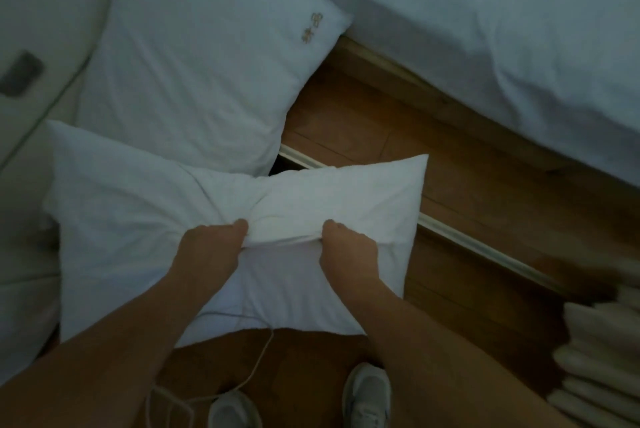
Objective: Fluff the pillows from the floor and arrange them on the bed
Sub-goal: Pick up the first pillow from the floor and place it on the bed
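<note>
A white pillow [145, 213] is held over the wooden floor [349, 123], bunched in the middle where both hands pinch its fabric. My left hand [211, 244] grips the fold on the left and my right hand [346, 247] grips it on the right, about a hand's width apart. A second white pillow [194, 74] with a small gold embroidered mark lies beyond it, leaning toward the bed's edge. The bed [502, 22], covered in a white sheet, fills the upper right.
A stack of folded pale towels [602, 358] sits at the right edge. A white cable [256, 368] trails across the floor by my two grey shoes [367, 396]. A pale upholstered surface with a dark phone-like object [20, 74] lies at the left.
</note>
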`<state>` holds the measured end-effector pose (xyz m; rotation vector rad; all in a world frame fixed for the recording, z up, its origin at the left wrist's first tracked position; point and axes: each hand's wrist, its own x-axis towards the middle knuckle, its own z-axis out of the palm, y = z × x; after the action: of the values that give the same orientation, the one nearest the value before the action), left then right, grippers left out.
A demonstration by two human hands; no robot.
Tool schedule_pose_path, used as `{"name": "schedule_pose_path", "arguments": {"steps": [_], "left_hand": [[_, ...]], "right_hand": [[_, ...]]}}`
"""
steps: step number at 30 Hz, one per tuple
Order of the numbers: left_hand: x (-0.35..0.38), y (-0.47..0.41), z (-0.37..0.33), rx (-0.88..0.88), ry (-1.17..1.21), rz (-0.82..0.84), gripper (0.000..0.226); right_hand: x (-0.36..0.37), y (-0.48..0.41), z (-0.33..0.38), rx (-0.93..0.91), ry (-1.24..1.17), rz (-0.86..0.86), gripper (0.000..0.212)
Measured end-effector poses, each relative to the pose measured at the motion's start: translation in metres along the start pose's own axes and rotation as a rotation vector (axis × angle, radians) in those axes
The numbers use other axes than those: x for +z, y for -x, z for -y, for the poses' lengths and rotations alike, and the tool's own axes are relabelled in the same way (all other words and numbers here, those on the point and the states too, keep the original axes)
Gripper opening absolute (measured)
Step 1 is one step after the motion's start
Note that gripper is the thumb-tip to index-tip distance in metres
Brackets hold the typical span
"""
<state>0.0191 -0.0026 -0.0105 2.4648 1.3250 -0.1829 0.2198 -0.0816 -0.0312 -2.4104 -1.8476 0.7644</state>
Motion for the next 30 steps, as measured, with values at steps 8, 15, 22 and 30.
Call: {"name": "schedule_pose_path", "arguments": {"steps": [8, 15, 22, 30], "left_hand": [[-0.165, -0.008, -0.091, -0.029, 0.057, -0.076, 0.028], [-0.286, -0.079, -0.172, 0.037, 0.066, -0.204, 0.028], [-0.363, -0.191, -0.219, 0.129, 0.021, -0.256, 0.033], [-0.418, -0.33, -0.287, 0.227, 0.038, -0.284, 0.03]], "right_hand": [[-0.197, 0.035, -0.009, 0.068, -0.078, -0.167, 0.01], [-0.371, 0.013, -0.043, 0.094, -0.078, -0.287, 0.009], [-0.481, -0.055, -0.085, 0.14, -0.059, -0.333, 0.007], [-0.569, -0.125, -0.163, 0.216, -0.07, -0.466, 0.007]]}}
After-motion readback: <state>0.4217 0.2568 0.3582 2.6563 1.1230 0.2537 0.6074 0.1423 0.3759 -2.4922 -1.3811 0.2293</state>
